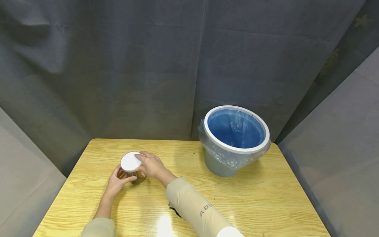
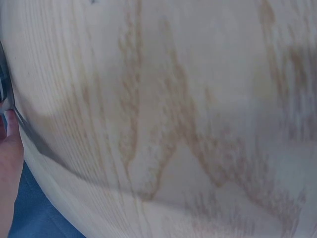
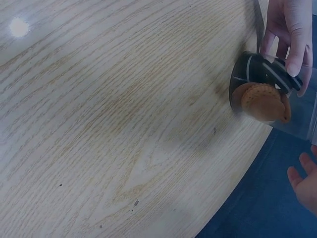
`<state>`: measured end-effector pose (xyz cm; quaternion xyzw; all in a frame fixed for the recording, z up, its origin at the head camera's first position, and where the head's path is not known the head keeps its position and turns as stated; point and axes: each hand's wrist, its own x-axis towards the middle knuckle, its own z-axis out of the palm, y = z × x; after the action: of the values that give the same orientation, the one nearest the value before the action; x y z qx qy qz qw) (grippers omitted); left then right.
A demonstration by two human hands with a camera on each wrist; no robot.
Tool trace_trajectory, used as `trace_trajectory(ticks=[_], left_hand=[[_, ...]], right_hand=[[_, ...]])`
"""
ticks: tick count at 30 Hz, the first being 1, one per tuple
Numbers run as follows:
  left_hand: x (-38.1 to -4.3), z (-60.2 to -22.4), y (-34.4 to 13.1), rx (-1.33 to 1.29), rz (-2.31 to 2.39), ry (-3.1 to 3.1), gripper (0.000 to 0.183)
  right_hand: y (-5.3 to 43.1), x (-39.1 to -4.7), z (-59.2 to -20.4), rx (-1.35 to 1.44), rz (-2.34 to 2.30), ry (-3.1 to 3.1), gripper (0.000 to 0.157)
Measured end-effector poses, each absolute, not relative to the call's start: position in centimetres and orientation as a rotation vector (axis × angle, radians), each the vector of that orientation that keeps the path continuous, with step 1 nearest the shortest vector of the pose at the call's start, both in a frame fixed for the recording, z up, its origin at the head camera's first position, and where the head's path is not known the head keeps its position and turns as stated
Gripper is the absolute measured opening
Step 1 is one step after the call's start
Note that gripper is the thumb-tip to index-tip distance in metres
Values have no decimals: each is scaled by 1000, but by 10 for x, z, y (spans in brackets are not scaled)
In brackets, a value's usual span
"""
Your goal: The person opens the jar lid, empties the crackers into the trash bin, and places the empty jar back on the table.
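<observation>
A clear jar (image 1: pixel 138 179) with a round white lid (image 1: pixel 129 162) stands at the left of the wooden table. My left hand (image 1: pixel 116 183) holds it low on the near left side, thumb and fingers spread round the wall. From the right, my right hand (image 1: pixel 152 166) grips the lid, with fingers over its top and the thumb at its edge. Through the jar wall in the right wrist view, tan round biscuits (image 3: pixel 262 101) and dark sandwich cookies (image 3: pixel 270 72) show. The left wrist view catches only part of my left hand (image 2: pixel 9 171) at its edge.
At the table's right rear stands a bin (image 1: pixel 220 164) with a white rim and a clear plastic liner (image 1: pixel 234 158) folded over it. Grey cloth (image 1: pixel 148 72) hangs behind the table (image 1: pixel 251 204), with grey panels on both sides.
</observation>
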<state>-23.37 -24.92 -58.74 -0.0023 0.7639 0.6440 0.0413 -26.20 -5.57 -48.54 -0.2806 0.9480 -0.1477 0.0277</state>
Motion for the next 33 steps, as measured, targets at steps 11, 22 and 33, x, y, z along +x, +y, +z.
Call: trace_trajectory(ticks=[11,22,33], left_hand=[[-234,-586,-249,-13,1978,2337,88],[-232,-585,-249,22,1967,2323,87],[-232,-585,-249,13,1963,2332,88]], right_hand=[[-54,-262,-487,-866,-548,2892,60],[-55,-258,-483,-824,-678,2849,69],[-73,-251,-477,-700,-558,2963,72]])
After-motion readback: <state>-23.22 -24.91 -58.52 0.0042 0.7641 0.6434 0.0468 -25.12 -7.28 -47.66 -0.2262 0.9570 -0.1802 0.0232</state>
